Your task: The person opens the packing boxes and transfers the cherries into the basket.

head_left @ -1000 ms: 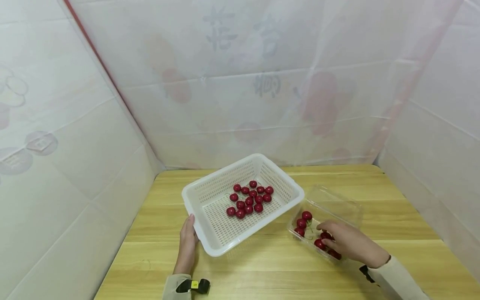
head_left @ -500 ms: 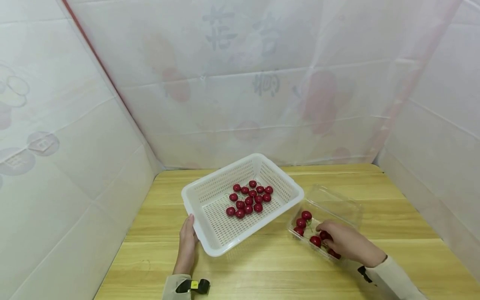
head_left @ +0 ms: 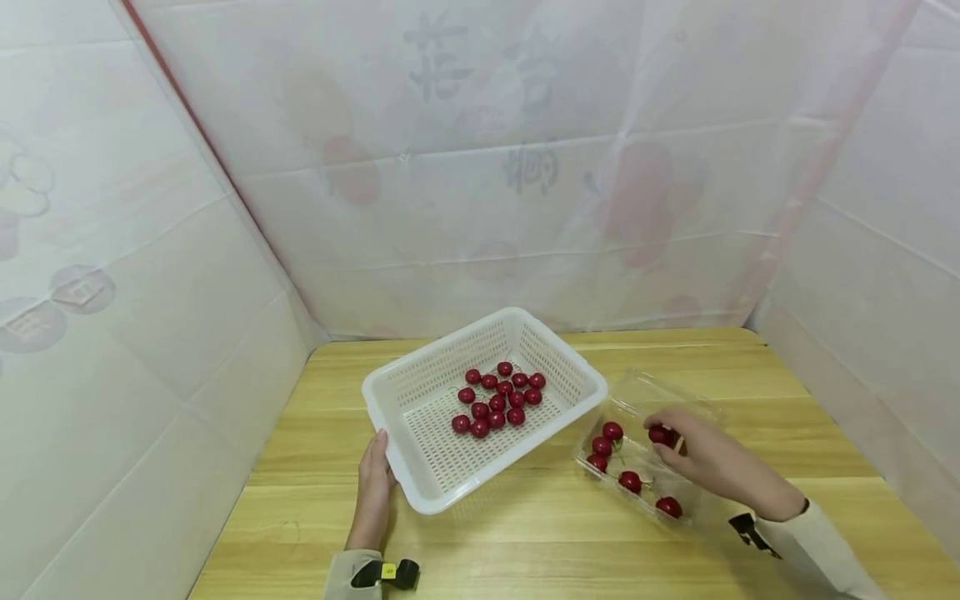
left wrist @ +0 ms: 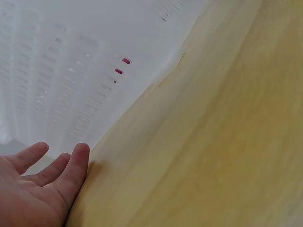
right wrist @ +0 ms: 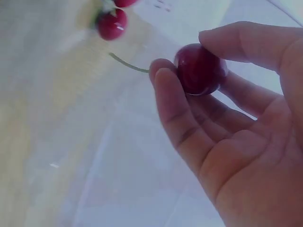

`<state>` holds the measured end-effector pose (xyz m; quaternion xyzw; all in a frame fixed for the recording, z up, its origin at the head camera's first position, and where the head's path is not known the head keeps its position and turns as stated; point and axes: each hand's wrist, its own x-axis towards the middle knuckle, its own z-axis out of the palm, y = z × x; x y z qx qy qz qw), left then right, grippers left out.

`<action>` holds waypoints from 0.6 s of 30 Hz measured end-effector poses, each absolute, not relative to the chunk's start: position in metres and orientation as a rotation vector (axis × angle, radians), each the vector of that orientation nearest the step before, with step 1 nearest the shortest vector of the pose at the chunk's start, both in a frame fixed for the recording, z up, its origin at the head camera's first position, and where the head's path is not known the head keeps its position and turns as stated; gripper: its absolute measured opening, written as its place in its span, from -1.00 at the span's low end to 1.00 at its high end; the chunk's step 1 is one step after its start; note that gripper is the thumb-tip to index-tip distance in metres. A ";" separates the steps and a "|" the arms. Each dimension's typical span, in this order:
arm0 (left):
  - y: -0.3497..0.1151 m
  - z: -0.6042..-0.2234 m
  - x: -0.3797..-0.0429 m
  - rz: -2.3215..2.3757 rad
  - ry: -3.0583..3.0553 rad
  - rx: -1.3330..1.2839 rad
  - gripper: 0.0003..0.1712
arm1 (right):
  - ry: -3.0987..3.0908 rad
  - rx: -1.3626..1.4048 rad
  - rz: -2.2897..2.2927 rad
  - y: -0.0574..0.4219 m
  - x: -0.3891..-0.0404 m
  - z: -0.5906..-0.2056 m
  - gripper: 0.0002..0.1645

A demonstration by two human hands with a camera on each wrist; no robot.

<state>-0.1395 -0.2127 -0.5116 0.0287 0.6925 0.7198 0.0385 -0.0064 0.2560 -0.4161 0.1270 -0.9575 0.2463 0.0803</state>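
My right hand [head_left: 705, 457] pinches a dark red cherry [right wrist: 199, 70] between thumb and fingers, its green stem [right wrist: 128, 64] sticking out past the fingertips. It is over the clear plastic box [head_left: 615, 492], where several other cherries [head_left: 630, 481] lie along the left and front sides. My left hand [head_left: 375, 477] holds the left end of a white slotted basket [head_left: 427, 497], thumb at the rim. In the left wrist view, the fingers [left wrist: 78, 163] lie extended by the basket's outer wall [left wrist: 94, 52], low over the table. Several cherries [head_left: 497, 402] with thin stems sit inside the basket.
The box's clear lid [head_left: 667, 400] lies folded back behind it. A wooden table [head_left: 525, 542] carries everything, the box close to the basket's right corner. White printed sheets [head_left: 480, 208] rise at the back and both sides.
My right hand has lifted a cherry from the box, moving up and slightly right. One remaining cherry at the front has shifted left. The left hand and basket stay nearly still.
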 end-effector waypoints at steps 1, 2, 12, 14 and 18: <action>-0.213 -0.511 -0.140 2.204 2.127 0.087 -0.20 | -2.842 0.379 0.759 0.257 -0.008 -0.412 -0.73; -0.213 -0.511 -0.140 2.203 2.128 0.087 -0.20 | -2.834 0.373 0.759 0.256 -0.010 -0.408 -0.72; -0.213 -0.514 -0.140 2.223 2.118 0.094 -0.22 | -2.875 0.403 0.728 0.245 -0.049 -0.371 -0.67; -0.213 -0.514 -0.140 2.222 2.118 0.093 -0.22 | -2.898 0.426 0.753 0.240 -0.059 -0.365 -0.59; -0.213 -0.514 -0.140 2.223 2.124 0.102 -0.22 | -2.921 0.506 0.820 0.225 -0.085 -0.352 -0.54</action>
